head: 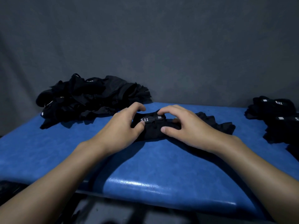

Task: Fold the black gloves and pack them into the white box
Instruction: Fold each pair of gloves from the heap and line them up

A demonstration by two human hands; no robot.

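operator: i have the soft black fabric glove point(153, 132) near the middle of the blue padded tabletop point(145, 167), towards its far edge. my left hand point(126, 126) pinches the end with the white 5.11 tab point(144, 119), fingers curled. my right hand point(184, 125) arches over the fold, pinching it with the thumb pressed down.

spotter: how will it handle?

operator: light and limp, i judge, and likely to spring open, so grip the stiffer cuff. a heap of loose black gloves point(90, 99) lies at the far left corner, a stack of folded black gloves point(275, 113) at the right edge. i see no white box.
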